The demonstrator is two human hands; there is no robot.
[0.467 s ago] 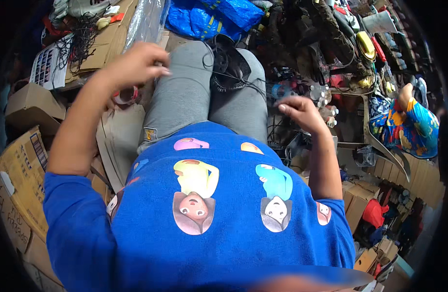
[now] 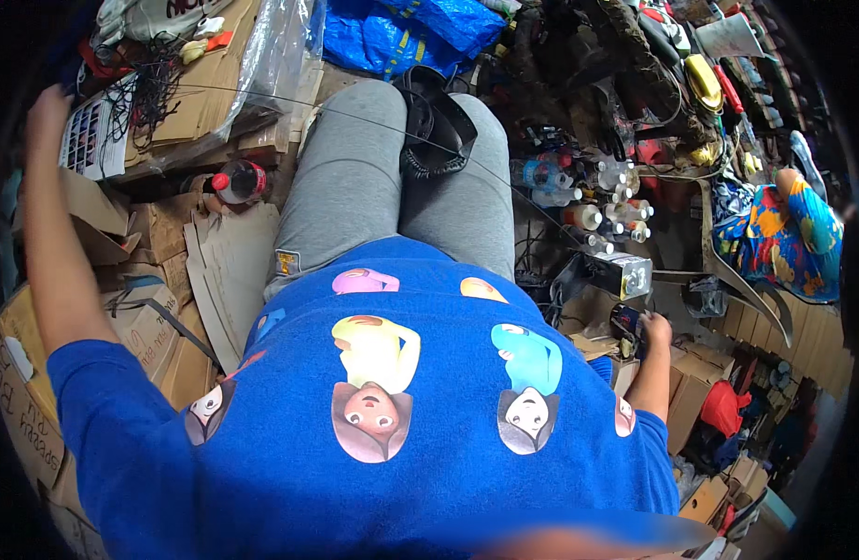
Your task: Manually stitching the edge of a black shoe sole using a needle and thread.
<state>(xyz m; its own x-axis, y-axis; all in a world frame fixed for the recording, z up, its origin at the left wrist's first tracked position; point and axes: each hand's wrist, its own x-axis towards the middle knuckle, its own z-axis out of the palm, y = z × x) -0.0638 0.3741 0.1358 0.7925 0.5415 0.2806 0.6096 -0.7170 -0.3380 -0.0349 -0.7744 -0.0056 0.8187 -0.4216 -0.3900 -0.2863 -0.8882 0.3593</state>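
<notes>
A thin black thread (image 2: 373, 122) is drawn tight across my lap, running over a black piece (image 2: 439, 126) that looks like a shoe part with a toothed edge, lying between my knees. Far out at the upper left, my left hand (image 2: 47, 112) is closed and blurred, in line with the thread. On the right, my right hand (image 2: 655, 329) is closed low beside a dark box, and the thread runs down toward it. The thread's ends at both hands are too fine to make out.
Cardboard boxes (image 2: 140, 327) and a red-capped bottle (image 2: 240, 182) are at my left. Several plastic bottles (image 2: 588, 217) stand to the right, near a curved metal strip (image 2: 742, 294). Another person's colourful sleeve (image 2: 812, 229) shows at far right. Blue plastic sheeting (image 2: 406, 37) lies ahead.
My hands have spread wide apart, the left out to the upper left and the right down and outward. The thread, slack and looped over my lap before, is now straight.
</notes>
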